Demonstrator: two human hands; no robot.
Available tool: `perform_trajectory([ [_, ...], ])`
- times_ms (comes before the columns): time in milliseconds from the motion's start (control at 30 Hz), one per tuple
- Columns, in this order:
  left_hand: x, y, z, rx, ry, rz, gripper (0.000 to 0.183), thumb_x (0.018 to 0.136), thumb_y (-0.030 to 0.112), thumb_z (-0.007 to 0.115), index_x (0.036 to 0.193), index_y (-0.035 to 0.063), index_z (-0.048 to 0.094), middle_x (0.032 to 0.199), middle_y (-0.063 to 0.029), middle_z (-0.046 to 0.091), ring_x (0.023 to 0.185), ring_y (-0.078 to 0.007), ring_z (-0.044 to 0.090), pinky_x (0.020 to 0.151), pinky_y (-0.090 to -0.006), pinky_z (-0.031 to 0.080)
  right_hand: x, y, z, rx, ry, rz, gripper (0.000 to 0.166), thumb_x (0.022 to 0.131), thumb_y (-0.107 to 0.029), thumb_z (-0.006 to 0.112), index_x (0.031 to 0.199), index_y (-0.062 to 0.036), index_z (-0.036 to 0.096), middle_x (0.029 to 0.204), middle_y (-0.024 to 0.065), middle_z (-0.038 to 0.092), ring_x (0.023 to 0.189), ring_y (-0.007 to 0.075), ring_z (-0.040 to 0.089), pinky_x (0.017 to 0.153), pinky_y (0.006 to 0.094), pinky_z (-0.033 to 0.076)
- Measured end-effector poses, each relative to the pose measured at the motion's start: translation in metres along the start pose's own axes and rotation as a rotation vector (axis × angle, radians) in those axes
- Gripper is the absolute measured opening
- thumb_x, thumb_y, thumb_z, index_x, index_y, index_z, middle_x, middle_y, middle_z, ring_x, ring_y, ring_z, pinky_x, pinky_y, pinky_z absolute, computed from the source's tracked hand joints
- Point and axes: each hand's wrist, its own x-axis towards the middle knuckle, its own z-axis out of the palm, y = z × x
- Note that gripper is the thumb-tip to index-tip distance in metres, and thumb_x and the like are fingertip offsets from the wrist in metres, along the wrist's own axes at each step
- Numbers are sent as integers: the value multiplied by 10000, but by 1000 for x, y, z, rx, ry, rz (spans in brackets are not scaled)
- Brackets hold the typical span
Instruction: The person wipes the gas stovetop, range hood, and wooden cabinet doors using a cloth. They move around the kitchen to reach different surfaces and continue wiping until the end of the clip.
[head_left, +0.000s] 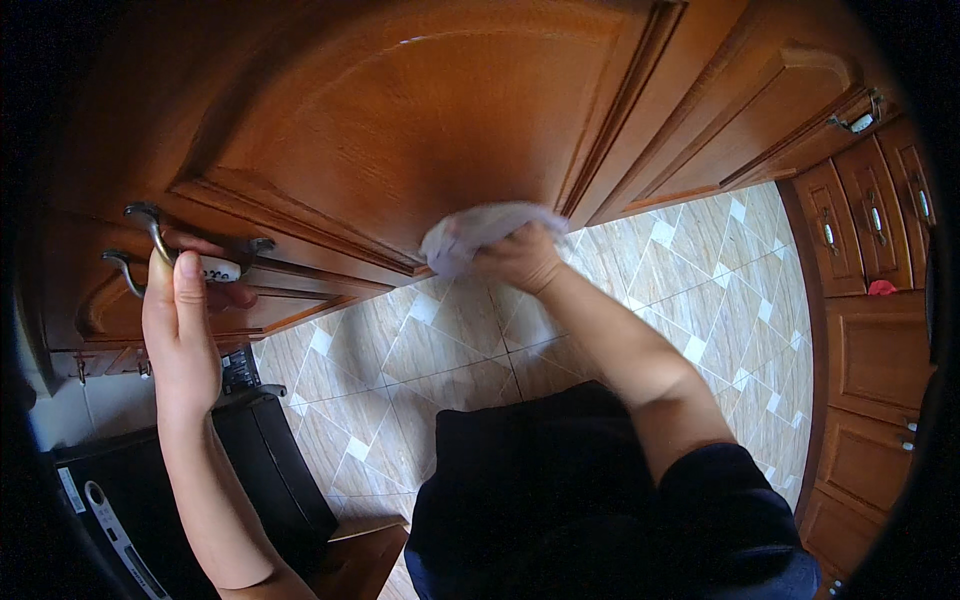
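A wooden cabinet door (420, 127) with a raised arched panel fills the upper part of the view. My left hand (191, 307) grips its metal handle (223, 270), which has a white ceramic middle with dark marks. With my right hand (525, 255) I hold a pale, bunched cloth (472, 232) against the lower right of the panel. The cloth and the right hand are blurred. Close to my left wrist, a second metal handle (124, 262) sits on the adjoining door (135, 304).
Tiled floor (465, 337) lies below. At lower left stands a black appliance (247, 465) with a silver control strip. More wooden cabinets (877, 352) line the right, where a small red thing (882, 287) shows at a drawer's edge. A wooden piece (367, 555) stands beside the appliance.
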Motion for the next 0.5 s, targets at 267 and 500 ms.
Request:
perform_trajectory([
  [267,1,-7,-2,89,32,88,340,1055,368,390,1104,74,554,920,-68,658,769,-145,686,679,-283,567,60,8,-122,-105,910,140,451,728,-140,766,1154,-38,656,1050,176,652,955,367,629,823,419,489],
  [500,-1,0,1,29,43,-11,350,1055,387,384,1120,83,544,904,-57,652,752,-135,671,710,-289,563,-26,17,-13,207,705,510,535,710,-59,761,1226,-67,619,1200,184,613,969,376,607,822,422,482],
])
